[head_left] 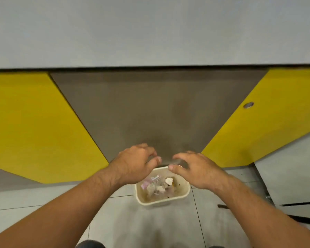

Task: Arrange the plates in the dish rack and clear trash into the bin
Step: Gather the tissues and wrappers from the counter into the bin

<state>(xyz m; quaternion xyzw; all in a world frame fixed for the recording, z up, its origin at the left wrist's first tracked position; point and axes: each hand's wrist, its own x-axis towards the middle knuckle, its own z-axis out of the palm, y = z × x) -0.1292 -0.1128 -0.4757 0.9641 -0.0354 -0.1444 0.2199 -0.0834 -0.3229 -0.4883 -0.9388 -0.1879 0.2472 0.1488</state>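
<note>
Left hand (136, 163) and right hand (198, 170) hover side by side over the bin (161, 203), which sits on the floor (150, 228) at 6 o'clock; fingers (174, 167) loosely spread, holding nothing. Trash (158, 185) lies inside the bin, so the clearing part looks near done. Plates and dish rack not in view, so can't tell.

— How is the person holding the arms?
— Both bare forearms (61, 208) are reaching forward and drawing together. The left hand (136, 164) and right hand (197, 170) are hovering palm down, near each other but apart.
— And the fingers (149, 151)?
— They are curling loosely, gripping nothing; the right fingertips are showing blurred.
</note>
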